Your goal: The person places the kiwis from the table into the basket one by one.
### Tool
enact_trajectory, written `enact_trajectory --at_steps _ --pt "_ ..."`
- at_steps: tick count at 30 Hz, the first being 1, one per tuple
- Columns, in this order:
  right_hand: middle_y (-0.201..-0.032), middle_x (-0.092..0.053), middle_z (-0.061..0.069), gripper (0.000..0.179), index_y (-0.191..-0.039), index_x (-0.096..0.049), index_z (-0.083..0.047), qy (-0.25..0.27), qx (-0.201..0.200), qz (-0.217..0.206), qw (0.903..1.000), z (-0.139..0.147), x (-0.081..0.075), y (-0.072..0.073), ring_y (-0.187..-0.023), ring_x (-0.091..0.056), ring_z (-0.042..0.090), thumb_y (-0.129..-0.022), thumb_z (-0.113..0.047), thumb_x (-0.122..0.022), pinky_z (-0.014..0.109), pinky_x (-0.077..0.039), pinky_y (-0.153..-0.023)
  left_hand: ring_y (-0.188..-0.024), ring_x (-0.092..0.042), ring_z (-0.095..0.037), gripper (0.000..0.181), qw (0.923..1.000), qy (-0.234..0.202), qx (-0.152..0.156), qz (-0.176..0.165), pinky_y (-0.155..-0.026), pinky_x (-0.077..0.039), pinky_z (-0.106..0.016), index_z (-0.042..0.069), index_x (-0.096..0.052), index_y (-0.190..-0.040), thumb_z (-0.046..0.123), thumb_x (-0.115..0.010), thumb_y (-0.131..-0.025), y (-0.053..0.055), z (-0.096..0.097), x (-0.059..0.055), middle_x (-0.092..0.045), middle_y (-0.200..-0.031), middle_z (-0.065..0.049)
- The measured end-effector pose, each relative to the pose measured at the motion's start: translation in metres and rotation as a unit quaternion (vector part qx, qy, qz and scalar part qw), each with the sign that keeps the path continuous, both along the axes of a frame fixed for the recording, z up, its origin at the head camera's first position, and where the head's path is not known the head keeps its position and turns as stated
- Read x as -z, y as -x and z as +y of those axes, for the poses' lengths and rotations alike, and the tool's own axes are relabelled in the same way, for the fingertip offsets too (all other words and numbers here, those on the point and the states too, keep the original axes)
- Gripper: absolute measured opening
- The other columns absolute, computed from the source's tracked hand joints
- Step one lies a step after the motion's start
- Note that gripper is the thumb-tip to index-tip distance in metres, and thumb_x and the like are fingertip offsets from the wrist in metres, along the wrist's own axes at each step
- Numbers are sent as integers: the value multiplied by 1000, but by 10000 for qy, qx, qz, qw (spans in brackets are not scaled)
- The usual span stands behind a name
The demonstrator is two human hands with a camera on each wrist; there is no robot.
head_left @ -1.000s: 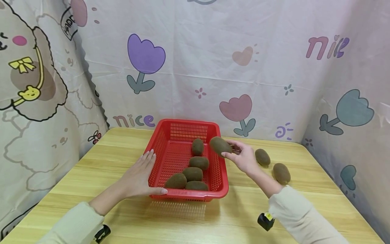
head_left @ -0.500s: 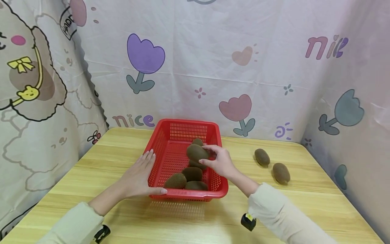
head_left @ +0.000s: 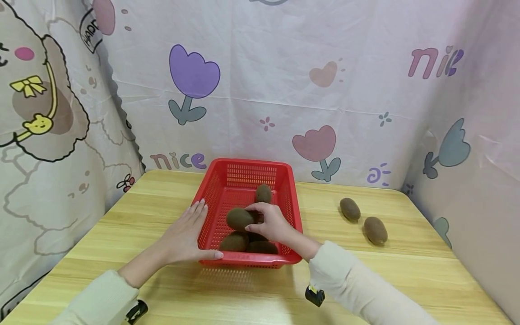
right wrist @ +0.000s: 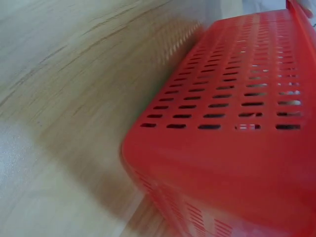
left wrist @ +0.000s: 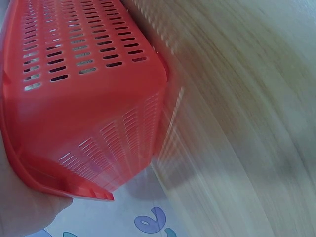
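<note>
Inside the red plastic basket [head_left: 260, 258], my right hand [head_left: 274, 222] grips a brown kiwi [head_left: 239, 219] between thumb and fingers, above other kiwis. One kiwi [head_left: 263, 193] lies toward the back of the basket. Two more, a left front kiwi [head_left: 234, 242] and a right front kiwi [head_left: 262, 247], lie by the front wall; the hand partly covers others. My left hand [head_left: 183, 237] rests on the basket's left front corner, fingers straight along the left rim and thumb on the front rim. Both wrist views show the slotted outer walls of the basket [left wrist: 84, 113]; the held kiwi is out of sight there.
To the right of the basket, two loose kiwis lie on the wooden table [head_left: 162, 289]: a farther kiwi [head_left: 350, 209] and a nearer kiwi [head_left: 375, 230]. A printed cloth [head_left: 260, 104] hangs behind the table and along both sides.
My right hand has carried the kiwi from the basket's right rim leftward and toward me, down into the basket. My left hand has stayed on the rim.
</note>
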State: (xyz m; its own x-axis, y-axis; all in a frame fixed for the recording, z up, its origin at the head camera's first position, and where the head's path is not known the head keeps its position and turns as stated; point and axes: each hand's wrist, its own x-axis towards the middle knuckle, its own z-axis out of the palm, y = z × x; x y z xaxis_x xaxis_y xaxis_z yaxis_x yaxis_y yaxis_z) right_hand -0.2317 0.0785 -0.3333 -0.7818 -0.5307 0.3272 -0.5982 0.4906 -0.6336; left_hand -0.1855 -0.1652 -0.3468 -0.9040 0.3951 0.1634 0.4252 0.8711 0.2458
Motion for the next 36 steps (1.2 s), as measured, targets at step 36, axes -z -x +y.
enact_trajectory --at_steps 36 --pt "-119 -61 25 41 -116 -60 8 1055 2213 473 9683 105 4 21 -115 -55 38 -79 -6 -70 45 -45 -99 -141 -15 -41 117 9999 103 34 77 -114 -19 -53 -12 -21 -142 71 -60 -69 -1 -1 0 -15 -152 -27"
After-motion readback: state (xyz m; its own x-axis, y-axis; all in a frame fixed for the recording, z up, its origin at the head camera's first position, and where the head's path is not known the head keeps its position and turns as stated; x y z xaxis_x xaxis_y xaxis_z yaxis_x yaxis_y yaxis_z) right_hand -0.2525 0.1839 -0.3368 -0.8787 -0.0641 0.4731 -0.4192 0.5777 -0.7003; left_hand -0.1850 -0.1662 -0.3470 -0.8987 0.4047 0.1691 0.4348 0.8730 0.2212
